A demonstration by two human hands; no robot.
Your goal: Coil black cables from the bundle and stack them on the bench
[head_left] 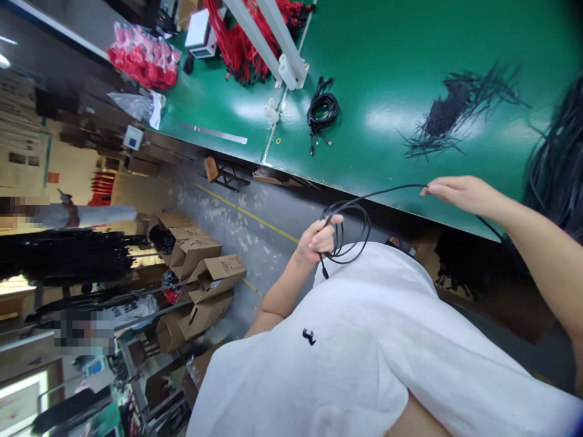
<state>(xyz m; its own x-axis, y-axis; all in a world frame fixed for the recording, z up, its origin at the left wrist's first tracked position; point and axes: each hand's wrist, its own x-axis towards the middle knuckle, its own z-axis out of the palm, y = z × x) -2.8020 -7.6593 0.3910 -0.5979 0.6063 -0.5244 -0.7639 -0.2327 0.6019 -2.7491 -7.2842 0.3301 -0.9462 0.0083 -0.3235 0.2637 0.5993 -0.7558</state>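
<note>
My left hand (320,238) is closed in a fist around a coil of thin black cable (350,233), held in front of my white shirt. The cable's free run arcs up and to the right to my right hand (460,193), whose fingers pinch it near the edge of the green table (401,91). A black plug end hangs just below my left fist.
On the green table lie a coiled black cable (322,111), a heap of black cable ties (450,115), red cable bundles (241,42) and red bags (144,56). Open cardboard boxes (203,285) stand on the floor to the left. More black cables hang at the right edge.
</note>
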